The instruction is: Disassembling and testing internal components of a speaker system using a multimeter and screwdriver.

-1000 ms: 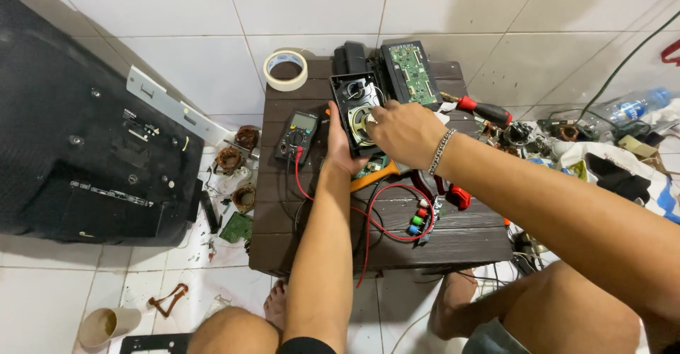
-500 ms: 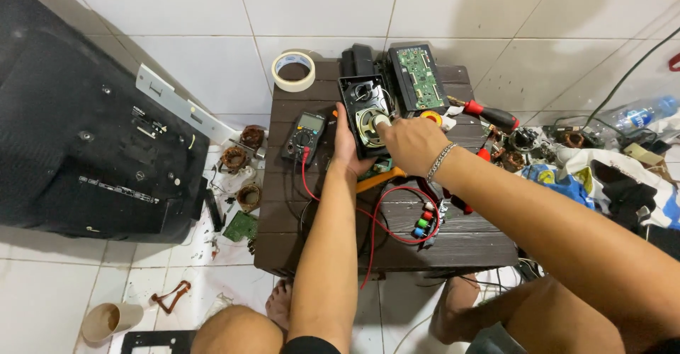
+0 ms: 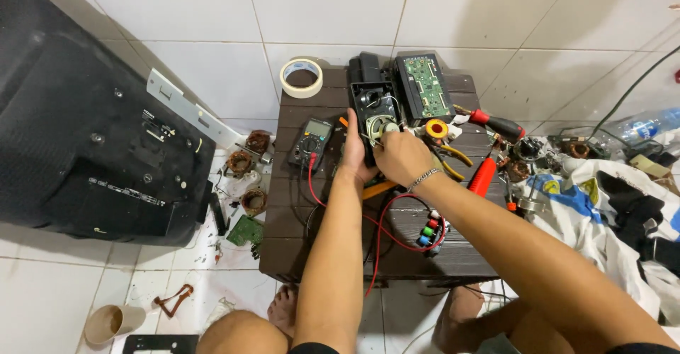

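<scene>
An opened black device case (image 3: 373,108) with a round speaker inside lies upright on a small dark wooden table (image 3: 297,233). My left hand (image 3: 353,152) presses flat against the case's left side, steadying it. My right hand (image 3: 400,154) is closed over the case's lower part, fingers pinched at the speaker; what they pinch is hidden. A green circuit board (image 3: 425,86) lies just right of the case. A digital multimeter (image 3: 311,141) sits left of my left hand, its red lead (image 3: 382,226) looping under my arms.
A roll of masking tape (image 3: 302,77) sits at the table's back left corner. Red-handled tools (image 3: 496,124), a yellow reel (image 3: 436,128) and pliers lie to the right. A large black TV back (image 3: 92,141) rests on the tiled floor at left, beside copper coils (image 3: 244,163).
The view has shifted so the table sits lower and farther right. Both hands stay at the black case; my right hand has moved slightly down onto its lower part.
</scene>
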